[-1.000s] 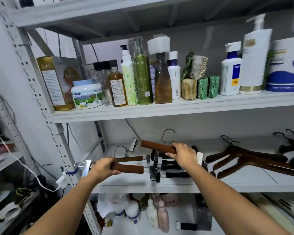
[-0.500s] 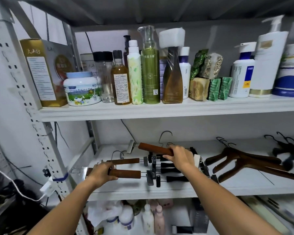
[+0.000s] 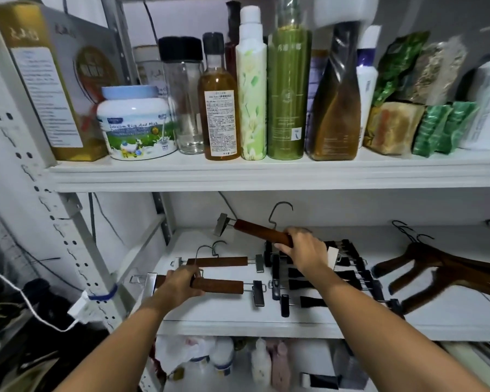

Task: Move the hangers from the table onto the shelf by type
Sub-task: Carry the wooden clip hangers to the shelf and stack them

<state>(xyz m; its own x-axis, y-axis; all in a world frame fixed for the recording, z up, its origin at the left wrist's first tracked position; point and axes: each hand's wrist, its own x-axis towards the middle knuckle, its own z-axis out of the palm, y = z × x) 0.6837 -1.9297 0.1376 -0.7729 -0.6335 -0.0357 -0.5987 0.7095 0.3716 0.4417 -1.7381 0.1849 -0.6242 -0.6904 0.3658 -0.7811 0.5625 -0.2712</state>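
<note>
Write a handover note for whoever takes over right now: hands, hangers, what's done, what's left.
Left hand: grips a brown wooden clip hanger at the white shelf's front left.
Right hand: grips a second brown wooden clip hanger, tilted above the shelf.
Done: a third wooden clip hanger, black clip hangers and dark wooden coat hangers lie in separate groups.
Left: probably set both held hangers beside the third. More hangers may wait out of view.
</note>
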